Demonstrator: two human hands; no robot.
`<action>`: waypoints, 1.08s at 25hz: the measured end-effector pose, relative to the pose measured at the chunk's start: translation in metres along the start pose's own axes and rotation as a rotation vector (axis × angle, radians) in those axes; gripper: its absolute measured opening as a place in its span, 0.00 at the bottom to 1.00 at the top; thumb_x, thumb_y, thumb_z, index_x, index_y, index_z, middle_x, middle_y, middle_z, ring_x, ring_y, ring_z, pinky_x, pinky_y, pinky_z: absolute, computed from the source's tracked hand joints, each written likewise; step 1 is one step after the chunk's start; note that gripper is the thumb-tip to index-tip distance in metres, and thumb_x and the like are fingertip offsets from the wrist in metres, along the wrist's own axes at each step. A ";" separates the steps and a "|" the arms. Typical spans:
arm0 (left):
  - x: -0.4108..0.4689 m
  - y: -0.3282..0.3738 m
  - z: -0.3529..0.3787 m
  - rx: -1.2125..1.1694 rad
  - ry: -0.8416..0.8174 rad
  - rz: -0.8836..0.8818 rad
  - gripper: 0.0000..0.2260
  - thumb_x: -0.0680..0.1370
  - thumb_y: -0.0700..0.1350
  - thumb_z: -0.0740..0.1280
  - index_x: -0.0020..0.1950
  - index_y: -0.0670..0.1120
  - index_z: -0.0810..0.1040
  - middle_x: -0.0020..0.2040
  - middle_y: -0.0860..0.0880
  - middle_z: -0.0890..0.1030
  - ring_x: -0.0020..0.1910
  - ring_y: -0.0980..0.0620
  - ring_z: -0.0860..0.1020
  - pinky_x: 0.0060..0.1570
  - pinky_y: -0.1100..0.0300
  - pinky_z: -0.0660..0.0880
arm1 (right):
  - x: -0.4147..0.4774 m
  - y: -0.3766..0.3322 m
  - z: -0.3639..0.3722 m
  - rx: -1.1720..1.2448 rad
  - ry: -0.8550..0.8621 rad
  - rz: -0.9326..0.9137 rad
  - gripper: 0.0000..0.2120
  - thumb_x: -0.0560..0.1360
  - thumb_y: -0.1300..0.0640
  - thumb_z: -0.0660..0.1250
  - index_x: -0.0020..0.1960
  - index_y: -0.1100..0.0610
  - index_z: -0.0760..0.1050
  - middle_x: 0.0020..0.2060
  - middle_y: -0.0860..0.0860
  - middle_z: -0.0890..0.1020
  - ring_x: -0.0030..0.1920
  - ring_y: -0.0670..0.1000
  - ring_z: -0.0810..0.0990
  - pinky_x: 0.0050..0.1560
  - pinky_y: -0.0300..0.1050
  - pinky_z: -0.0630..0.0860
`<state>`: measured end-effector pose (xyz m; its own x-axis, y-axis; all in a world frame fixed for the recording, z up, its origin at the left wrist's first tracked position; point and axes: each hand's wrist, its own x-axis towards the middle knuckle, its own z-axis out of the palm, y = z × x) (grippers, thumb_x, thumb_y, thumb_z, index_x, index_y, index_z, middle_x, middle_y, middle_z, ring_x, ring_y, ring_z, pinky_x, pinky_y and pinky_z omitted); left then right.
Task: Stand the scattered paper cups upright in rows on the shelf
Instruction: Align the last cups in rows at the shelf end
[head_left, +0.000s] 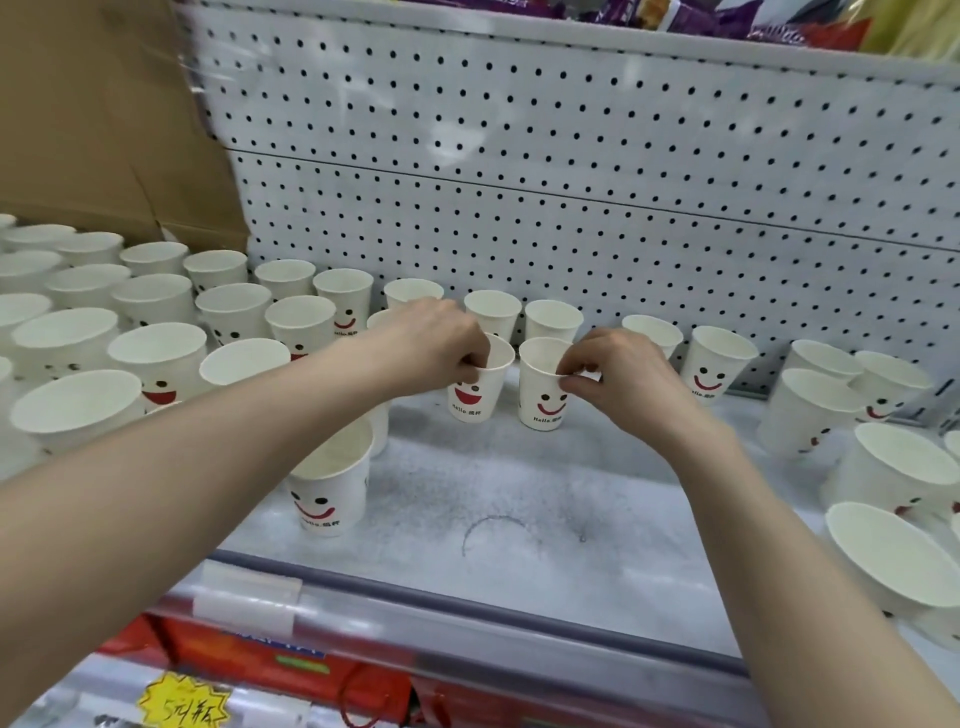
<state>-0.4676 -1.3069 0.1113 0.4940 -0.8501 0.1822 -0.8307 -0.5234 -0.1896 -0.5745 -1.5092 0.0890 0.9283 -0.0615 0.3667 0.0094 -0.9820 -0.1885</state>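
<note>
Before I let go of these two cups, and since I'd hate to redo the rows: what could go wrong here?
1. The left hand and right hand each pinch only a rim, of the left cup and right cup; thin paper could crease, or a cup tip on release.
2. The left arm passes just over the front cup; pulling back could knock it down.
3. The two held cups sit close together and could bump.

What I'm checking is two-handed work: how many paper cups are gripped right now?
2. The left hand pinches the rim of the wide-smile cup; the right hand pinches the rim of the thin-smile cup beside it. Both are upright. No third seems hidden.
</note>
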 end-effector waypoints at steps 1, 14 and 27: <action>0.000 0.000 0.001 0.005 -0.001 -0.012 0.05 0.76 0.48 0.68 0.47 0.48 0.81 0.41 0.49 0.81 0.37 0.49 0.74 0.35 0.57 0.67 | 0.000 0.001 0.000 -0.009 -0.003 -0.005 0.05 0.74 0.57 0.71 0.49 0.54 0.83 0.45 0.49 0.80 0.46 0.50 0.75 0.44 0.43 0.67; 0.002 0.016 -0.022 -0.061 0.100 0.104 0.14 0.76 0.52 0.68 0.61 0.54 0.78 0.56 0.54 0.80 0.54 0.50 0.77 0.45 0.57 0.73 | -0.048 -0.006 -0.026 -0.122 0.104 0.191 0.15 0.76 0.57 0.68 0.62 0.50 0.78 0.57 0.50 0.79 0.58 0.54 0.72 0.53 0.47 0.69; 0.003 0.247 -0.026 -0.535 0.193 0.291 0.36 0.71 0.62 0.69 0.75 0.52 0.60 0.72 0.51 0.65 0.69 0.51 0.65 0.66 0.58 0.63 | -0.221 0.086 -0.116 -0.339 0.238 0.431 0.14 0.77 0.52 0.66 0.61 0.53 0.79 0.58 0.54 0.81 0.58 0.59 0.74 0.59 0.53 0.70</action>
<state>-0.6781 -1.4366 0.0905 0.2148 -0.9014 0.3760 -0.9620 -0.1288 0.2409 -0.8218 -1.6008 0.0970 0.7129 -0.4669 0.5232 -0.5052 -0.8594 -0.0786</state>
